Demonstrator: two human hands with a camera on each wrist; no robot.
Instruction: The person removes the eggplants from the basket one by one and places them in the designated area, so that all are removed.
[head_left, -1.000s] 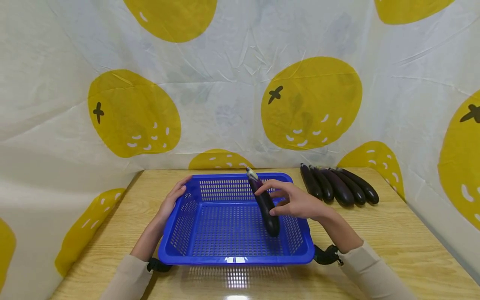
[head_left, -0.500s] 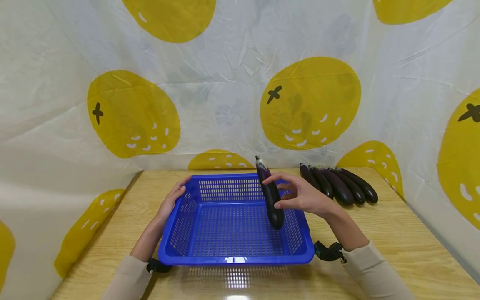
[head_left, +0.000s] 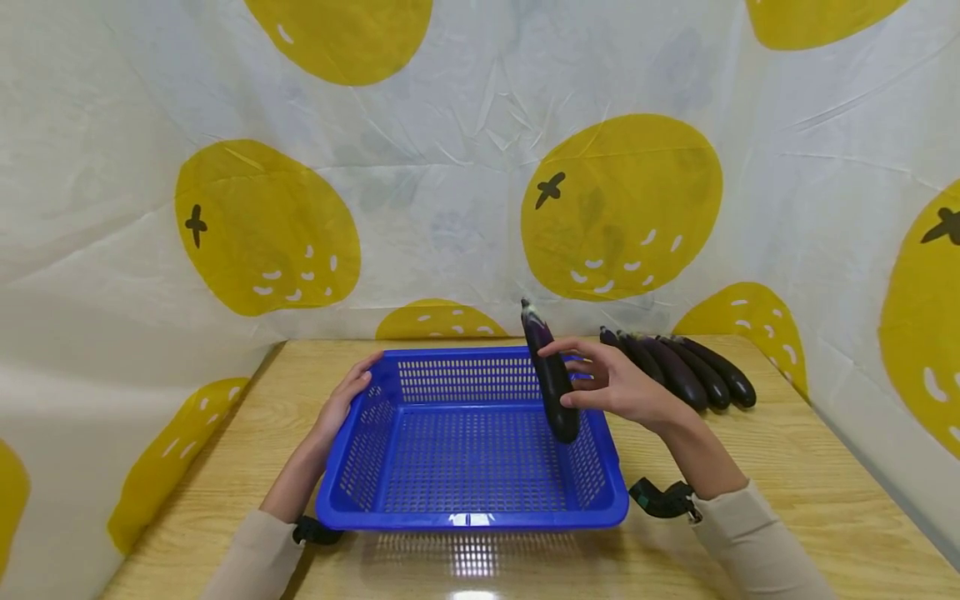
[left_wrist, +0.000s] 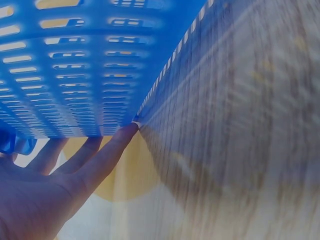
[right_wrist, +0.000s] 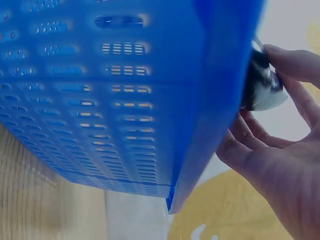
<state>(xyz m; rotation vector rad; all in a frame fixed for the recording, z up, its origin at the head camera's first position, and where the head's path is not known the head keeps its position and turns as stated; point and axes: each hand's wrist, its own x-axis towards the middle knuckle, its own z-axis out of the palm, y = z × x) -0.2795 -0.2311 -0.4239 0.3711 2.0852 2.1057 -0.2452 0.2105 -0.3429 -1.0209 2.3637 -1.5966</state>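
My right hand [head_left: 626, 387] pinches a dark purple eggplant [head_left: 553, 373] between thumb and fingers, its stem end up and tilted left. The eggplant is over the right side of a blue perforated plastic basket [head_left: 472, 521], with its round end lower, toward me. In the right wrist view the rounded eggplant [right_wrist: 265, 90] shows beside the basket rim [right_wrist: 215, 100], partly hidden by it. My left hand [head_left: 337, 408] rests against the basket's left side. Its fingers [left_wrist: 107, 157] look straight in the left wrist view and touch the basket's outer wall [left_wrist: 75, 85].
Several more eggplants [head_left: 682, 375] lie side by side on the wooden table [head_left: 787, 483], right of the basket at the back. A white cloth [head_left: 450, 233] printed with yellow fruit hangs behind the table and along its sides.
My right hand has moved up and to the right with the eggplant, from lower inside the basket toward its right rim. The left hand and the basket have stayed in place.
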